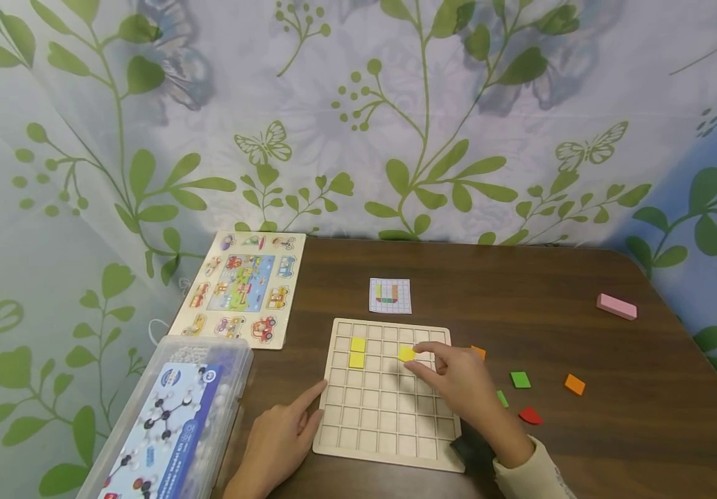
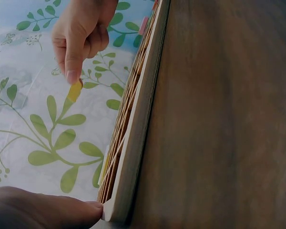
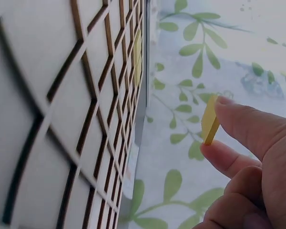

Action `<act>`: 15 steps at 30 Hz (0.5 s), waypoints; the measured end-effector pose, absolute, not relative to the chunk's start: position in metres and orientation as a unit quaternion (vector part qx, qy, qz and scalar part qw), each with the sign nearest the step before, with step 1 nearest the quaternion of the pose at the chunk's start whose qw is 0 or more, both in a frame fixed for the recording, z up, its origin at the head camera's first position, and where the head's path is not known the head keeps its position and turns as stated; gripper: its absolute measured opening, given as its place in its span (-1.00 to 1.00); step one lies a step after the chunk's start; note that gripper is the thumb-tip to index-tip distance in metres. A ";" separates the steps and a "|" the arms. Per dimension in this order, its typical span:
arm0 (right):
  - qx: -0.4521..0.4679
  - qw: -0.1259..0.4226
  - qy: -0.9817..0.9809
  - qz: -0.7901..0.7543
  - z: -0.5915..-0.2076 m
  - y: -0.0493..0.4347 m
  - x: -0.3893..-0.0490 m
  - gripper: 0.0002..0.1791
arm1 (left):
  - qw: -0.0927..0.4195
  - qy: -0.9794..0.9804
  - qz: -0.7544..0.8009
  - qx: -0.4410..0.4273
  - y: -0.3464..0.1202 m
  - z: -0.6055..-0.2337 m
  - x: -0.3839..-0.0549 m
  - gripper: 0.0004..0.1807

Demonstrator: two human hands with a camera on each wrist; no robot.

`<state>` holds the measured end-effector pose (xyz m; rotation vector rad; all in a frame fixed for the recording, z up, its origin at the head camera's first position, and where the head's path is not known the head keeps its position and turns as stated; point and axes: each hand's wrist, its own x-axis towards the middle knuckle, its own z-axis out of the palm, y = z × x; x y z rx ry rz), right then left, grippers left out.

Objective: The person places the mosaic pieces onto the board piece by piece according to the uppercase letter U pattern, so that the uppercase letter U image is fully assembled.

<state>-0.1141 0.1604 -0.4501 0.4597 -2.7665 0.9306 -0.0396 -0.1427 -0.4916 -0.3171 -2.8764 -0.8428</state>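
A wooden grid board (image 1: 371,419) lies on the table, with two yellow square tiles (image 1: 357,344) set one below the other in its upper left cells. Between thumb and index finger my right hand (image 1: 467,384) pinches another yellow tile (image 3: 210,119). This tile is held above the board, apart from the grid, as the right wrist view shows. My left hand (image 1: 280,440) is at the board's left side, its index finger extended to the edge. In the left wrist view a digit (image 2: 47,210) touches the board's corner.
Behind the board lies a small pattern card (image 1: 390,296). Loose green (image 1: 520,380), orange (image 1: 574,384) and red pieces (image 1: 530,416) are scattered right, with a pink block (image 1: 616,307) beyond. To the left are a picture puzzle board (image 1: 286,274) and a molecular model kit box (image 1: 171,423).
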 end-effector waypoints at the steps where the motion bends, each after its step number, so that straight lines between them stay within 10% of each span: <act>1: 0.157 0.092 -0.932 0.313 -0.450 0.158 -0.114 -0.70 | 0.064 -0.952 -0.279 -0.106 -0.143 -0.492 -0.040 -0.57; 15: 0.175 0.055 -0.926 0.331 -0.461 0.127 -0.110 -0.71 | 0.081 -0.948 -0.288 -0.113 -0.142 -0.491 -0.038 -0.56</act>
